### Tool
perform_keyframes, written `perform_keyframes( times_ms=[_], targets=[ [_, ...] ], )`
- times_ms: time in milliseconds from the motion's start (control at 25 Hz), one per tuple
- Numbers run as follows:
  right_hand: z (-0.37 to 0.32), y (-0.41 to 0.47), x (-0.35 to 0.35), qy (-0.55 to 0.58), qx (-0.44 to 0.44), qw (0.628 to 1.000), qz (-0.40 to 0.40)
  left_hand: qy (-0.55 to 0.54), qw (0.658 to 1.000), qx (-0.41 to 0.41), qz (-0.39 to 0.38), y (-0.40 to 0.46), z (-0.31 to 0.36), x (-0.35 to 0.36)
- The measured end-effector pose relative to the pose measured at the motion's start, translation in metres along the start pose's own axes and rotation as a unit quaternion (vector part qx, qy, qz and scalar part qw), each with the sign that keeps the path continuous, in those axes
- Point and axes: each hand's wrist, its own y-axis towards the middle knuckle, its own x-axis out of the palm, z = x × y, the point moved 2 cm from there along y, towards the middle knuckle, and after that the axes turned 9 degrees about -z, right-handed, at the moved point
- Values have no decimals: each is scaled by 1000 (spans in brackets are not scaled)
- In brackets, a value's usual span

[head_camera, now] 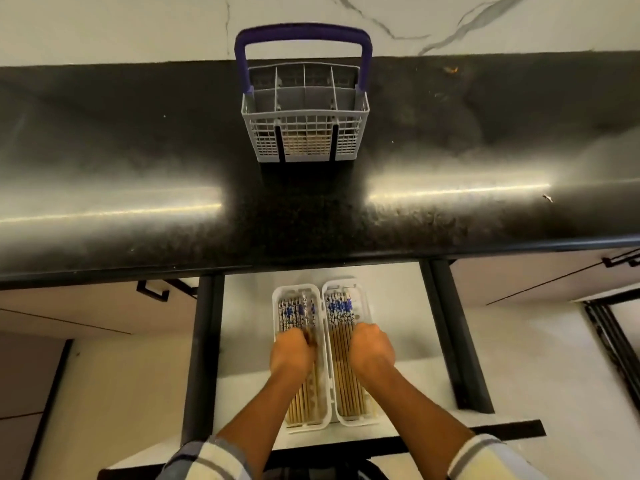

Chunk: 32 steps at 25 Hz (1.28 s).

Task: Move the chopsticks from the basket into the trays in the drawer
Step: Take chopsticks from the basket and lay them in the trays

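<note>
A grey cutlery basket (304, 133) with a purple handle stands on the dark counter; no chopsticks show inside it. Below, in the open drawer (388, 306), two white trays lie side by side. The left tray (277, 299) and the right tray (363, 299) each hold several wooden chopsticks (341, 344) with blue-and-white patterned ends. My left hand (292, 351) is down in the left tray with fingers curled round the chopsticks there. My right hand (372, 348) sits curled over the chopsticks in the right tray; whether its fingers hold any is hidden.
The black speckled counter (138, 168) spans the view above the drawer, its front edge overhanging the drawer's back. Dark drawer rails (202, 341) run along both sides. Cabinet fronts with black handles (152, 289) flank the drawer.
</note>
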Motion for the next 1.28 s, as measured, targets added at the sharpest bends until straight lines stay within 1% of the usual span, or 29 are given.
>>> perform_keyframes(
  times_ms=[240,400,760,1000,1120,1280],
  targets=[
    [-12,14,1,-21,14,1000,-6,12,1000,-14,7,8,6,4],
    [-16,18,1,-29,16,999,-8,2,1000,-22,8,11,4,7],
    [-17,15,15,-39,20,999,-14,22,999,-23,-19,13,2,7],
    [-15,9,19,-80,19,996,-24,93,994,-37,-42,16,3,9],
    [-14,8,20,-95,20,995,-23,106,992,-41,-51,17,1,12],
    [-14,7,20,-84,23,996,-22,120,991,-34,-53,15,3,13]
  ],
)
